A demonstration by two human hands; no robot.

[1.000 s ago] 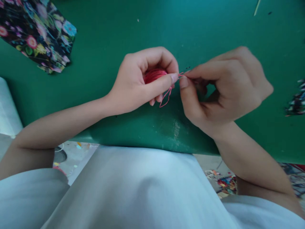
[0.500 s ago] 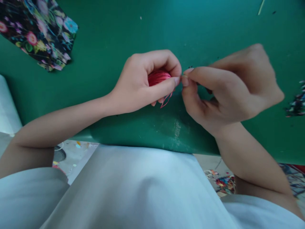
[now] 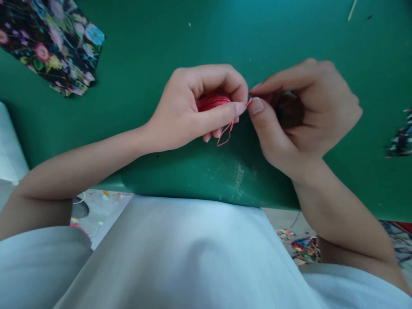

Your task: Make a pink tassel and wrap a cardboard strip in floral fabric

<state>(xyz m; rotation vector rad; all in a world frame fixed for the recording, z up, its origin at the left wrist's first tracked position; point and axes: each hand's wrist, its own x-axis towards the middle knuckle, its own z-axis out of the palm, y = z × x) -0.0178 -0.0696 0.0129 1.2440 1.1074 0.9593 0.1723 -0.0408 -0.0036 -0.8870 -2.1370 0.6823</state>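
Note:
In the head view, my left hand (image 3: 193,107) is closed around a bundle of red thread (image 3: 213,101), which shows between its curled fingers and thumb. A thin loose loop of the thread (image 3: 225,135) hangs below the fingertips. At the tips of the left thumb and index finger, a short bit of thread sticks out to the right. My right hand (image 3: 305,111) meets it there with thumb and index finger, a narrow gap showing between the two tips. Its other fingers are curled and partly hidden. Both hands are above the green tabletop (image 3: 180,176).
A dark floral cloth (image 3: 61,47) lies at the upper left. Dark, speckled material (image 3: 401,135) is at the right edge, and a pale thin strip (image 3: 352,10) at the top right. Colourful scraps (image 3: 304,246) lie on the floor below the table edge.
My right thumb and index finger have gone from a tight pinch to slightly apart, and the right hand has turned. The left hand keeps the red bundle, almost unmoved.

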